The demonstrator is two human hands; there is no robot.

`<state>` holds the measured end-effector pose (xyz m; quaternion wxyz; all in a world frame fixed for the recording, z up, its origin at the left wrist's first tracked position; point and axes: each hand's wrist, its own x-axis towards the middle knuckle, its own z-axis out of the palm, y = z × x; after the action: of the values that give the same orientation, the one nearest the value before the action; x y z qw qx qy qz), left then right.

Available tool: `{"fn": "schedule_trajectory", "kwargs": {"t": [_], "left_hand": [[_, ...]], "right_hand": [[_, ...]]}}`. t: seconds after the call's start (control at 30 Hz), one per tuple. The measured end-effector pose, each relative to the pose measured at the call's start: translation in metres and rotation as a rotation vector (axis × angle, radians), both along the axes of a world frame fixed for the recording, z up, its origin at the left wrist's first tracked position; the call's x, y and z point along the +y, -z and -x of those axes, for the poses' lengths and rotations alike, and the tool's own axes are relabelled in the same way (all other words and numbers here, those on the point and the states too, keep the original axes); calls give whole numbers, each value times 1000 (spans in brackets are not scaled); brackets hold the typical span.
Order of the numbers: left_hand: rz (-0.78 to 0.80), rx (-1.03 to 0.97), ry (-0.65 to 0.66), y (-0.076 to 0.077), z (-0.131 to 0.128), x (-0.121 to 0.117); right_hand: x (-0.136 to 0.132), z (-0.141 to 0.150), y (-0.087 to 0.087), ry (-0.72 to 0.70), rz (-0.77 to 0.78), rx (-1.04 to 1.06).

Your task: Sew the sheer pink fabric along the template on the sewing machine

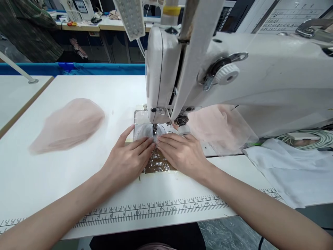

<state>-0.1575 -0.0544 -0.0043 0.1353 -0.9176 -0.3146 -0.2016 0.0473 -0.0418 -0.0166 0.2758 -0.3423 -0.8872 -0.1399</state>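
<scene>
The white sewing machine's presser foot stands over the plate between my two hands. My left hand lies palm down left of the foot, fingers stretched toward it and one finger spread away to the upper left. From the right, my right hand lies flat with its fingers extended, the tips almost meeting the left ones just in front of the foot. Whatever is under the fingertips is mostly hidden. Shiny brown tape shows on the table between the palms.
A pale pink sheer fabric piece lies left; more pink fabric lies under the machine arm. White cloth and coiled pale cord are at right. A ruler strip runs along the front edge. A person is behind, at left.
</scene>
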Motion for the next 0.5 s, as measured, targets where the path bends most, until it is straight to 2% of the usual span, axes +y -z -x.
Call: {"fn": "schedule_trajectory", "kwargs": {"t": [0.5], "left_hand": [[39,-18,-34,0,2,7]], "right_hand": [[3,2,-3,24,34,-31]]}}
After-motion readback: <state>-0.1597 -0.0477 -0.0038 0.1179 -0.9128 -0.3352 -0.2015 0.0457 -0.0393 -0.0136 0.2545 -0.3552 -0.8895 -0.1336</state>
